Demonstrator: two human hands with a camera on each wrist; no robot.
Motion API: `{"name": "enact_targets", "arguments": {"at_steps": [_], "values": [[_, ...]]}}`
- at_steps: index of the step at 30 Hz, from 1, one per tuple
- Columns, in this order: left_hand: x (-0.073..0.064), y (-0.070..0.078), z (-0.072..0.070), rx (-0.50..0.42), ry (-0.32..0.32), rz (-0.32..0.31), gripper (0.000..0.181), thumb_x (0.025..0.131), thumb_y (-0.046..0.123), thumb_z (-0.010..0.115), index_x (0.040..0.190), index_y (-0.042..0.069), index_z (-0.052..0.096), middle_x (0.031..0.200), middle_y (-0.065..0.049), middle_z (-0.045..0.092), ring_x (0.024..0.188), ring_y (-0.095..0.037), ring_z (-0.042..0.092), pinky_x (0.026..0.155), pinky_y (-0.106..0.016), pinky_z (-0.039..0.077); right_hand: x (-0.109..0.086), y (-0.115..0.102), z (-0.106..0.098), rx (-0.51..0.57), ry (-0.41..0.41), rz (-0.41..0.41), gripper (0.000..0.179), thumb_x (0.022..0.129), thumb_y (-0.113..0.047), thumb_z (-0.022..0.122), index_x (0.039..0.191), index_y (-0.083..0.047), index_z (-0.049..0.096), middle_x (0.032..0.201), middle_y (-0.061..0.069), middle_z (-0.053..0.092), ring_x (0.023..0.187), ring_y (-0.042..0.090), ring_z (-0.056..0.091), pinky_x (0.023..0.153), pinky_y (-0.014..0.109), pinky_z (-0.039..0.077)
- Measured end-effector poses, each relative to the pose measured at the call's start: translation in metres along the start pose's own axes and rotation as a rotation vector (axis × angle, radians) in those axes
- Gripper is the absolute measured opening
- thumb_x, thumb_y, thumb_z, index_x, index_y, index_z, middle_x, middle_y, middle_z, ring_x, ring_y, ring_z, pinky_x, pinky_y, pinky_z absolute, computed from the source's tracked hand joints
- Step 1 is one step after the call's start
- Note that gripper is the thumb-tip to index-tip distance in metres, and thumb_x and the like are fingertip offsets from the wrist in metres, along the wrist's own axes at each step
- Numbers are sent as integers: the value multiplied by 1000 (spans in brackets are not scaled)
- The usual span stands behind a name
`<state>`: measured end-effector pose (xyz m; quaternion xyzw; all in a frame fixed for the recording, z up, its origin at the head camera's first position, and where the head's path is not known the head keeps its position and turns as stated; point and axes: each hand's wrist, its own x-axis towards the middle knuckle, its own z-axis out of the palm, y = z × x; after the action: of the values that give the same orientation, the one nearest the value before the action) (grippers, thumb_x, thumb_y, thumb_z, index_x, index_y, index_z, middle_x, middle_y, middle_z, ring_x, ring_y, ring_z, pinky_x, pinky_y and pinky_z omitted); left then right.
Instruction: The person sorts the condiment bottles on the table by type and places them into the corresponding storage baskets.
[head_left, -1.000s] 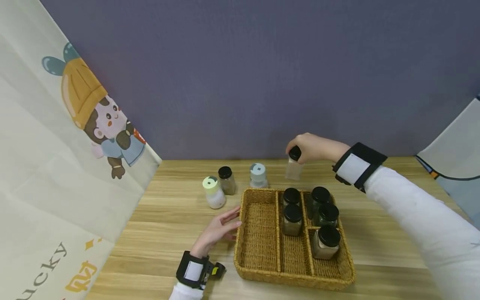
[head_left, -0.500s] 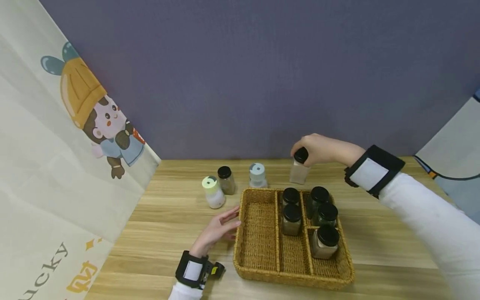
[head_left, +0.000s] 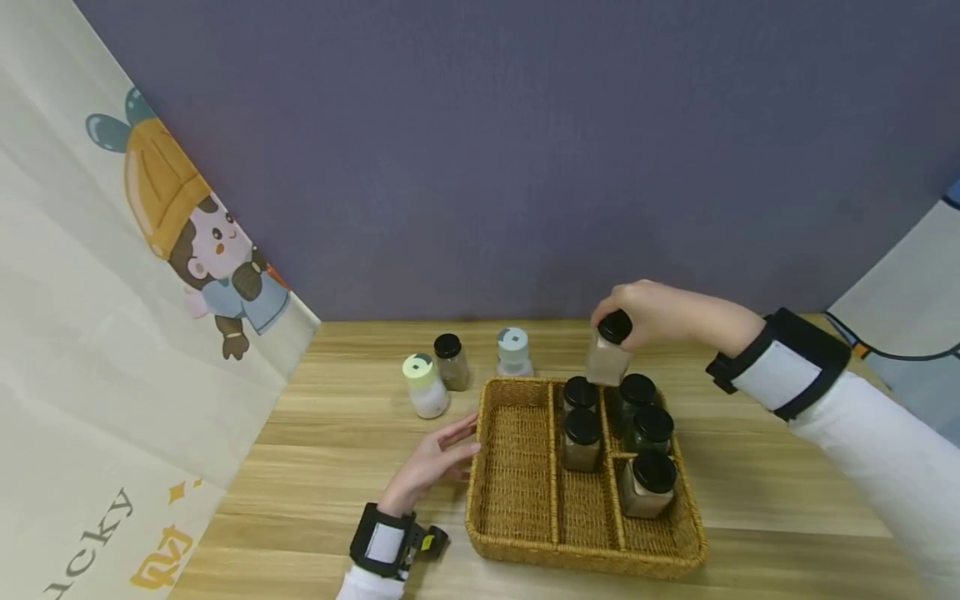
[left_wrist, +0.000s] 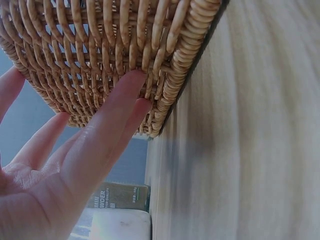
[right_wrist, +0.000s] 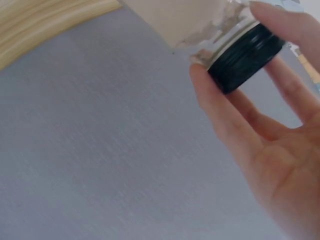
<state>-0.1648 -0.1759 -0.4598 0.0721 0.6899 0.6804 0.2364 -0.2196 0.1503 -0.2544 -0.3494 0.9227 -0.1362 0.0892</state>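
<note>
The right hand (head_left: 641, 315) pinches a jar (head_left: 607, 362) by its lid (head_left: 615, 327); a slip could drop it against the far side of the basket (head_left: 562, 553). The left hand (head_left: 429, 461), spread, touches the basket.

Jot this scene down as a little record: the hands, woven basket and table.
Basket: brown woven rectangle with compartments
Left hand: fingertips touching basket's left wall
Right hand: gripping a clear jar of beige powder by its black lid
Middle compartment: two clear black-lidded jars
Right compartments: two dark black-lidded jars behind, a beige black-lidded jar in front
Table: yellow-green-capped container, pale-blue-capped container, brownish black-lidded jar
</note>
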Motion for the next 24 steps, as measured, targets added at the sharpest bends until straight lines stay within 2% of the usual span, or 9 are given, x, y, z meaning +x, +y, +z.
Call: {"name": "enact_targets", "arguments": {"at_steps": [8, 24], "values": [[-3, -2, -2, 5, -3, 0, 64, 82, 21, 62, 137, 9, 31, 140, -22, 27, 111, -35, 48, 79, -42, 51, -17, -11, 5, 37, 1, -1, 35, 71, -1, 67, 105, -6, 62, 94, 9, 56, 71, 13, 51, 51, 23, 41], [-19, -2, -11, 17, -40, -8, 64, 83, 21, 61, 138, 10, 30, 140, -21, 26, 112, -36, 47, 79, -42, 51, -51, -43, 16, -22, 33, 12, 39, 65, -5, 74, 102, -12, 63, 100, 7, 57, 86, 24, 56, 58, 28, 48]]}}
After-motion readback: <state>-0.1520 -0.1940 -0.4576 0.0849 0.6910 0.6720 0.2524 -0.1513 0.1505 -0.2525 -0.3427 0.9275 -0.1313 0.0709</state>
